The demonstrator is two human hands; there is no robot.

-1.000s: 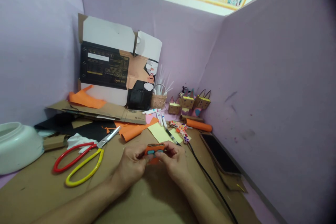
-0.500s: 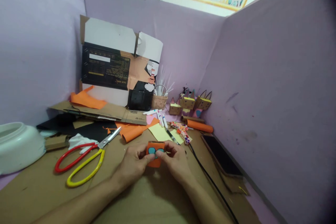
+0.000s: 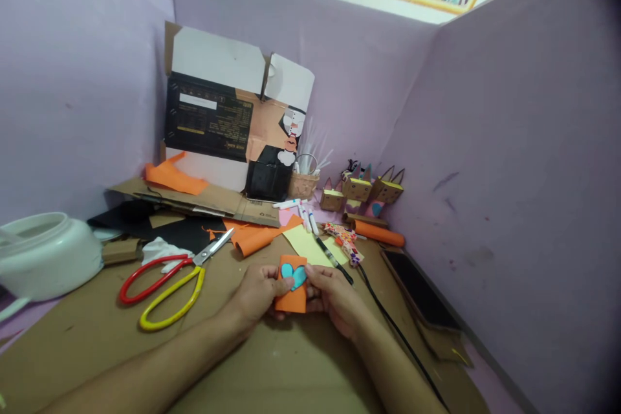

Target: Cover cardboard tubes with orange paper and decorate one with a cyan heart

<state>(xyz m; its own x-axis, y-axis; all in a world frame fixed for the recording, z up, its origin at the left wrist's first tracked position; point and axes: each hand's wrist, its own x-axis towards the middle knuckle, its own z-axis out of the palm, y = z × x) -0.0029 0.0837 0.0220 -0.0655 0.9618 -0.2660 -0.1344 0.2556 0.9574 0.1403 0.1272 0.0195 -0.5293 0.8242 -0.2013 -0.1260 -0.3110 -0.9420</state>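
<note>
A small orange paper piece (image 3: 292, 301), possibly a folded or rolled form, is held upright between both hands above the cardboard-covered table. On its front lies a light blue heart (image 3: 297, 279). My left hand (image 3: 257, 292) grips the left edge, its thumb pressed on the heart and its fingers behind the paper. From the right, my right hand (image 3: 336, 296) pinches the heart's upper right side and the paper's edge. Red-and-yellow-handled scissors (image 3: 198, 272) lie with parted blades left of my hands. Just beyond the right hand is a black marker (image 3: 334, 259).
A patterned tool with a black cord (image 3: 350, 249) lies beyond my right hand, and a phone (image 3: 421, 290) by the right wall. Orange scraps, yellow paper (image 3: 303, 239), a white pot (image 3: 51, 259), several cardboard figures (image 3: 358, 190) and an unfolded box (image 3: 208, 116) stand or lie around.
The orange piece is tilted more toward me, so the whole blue heart shows better. My right thumb has shifted up to the heart's edge. The view has turned slightly left.
</note>
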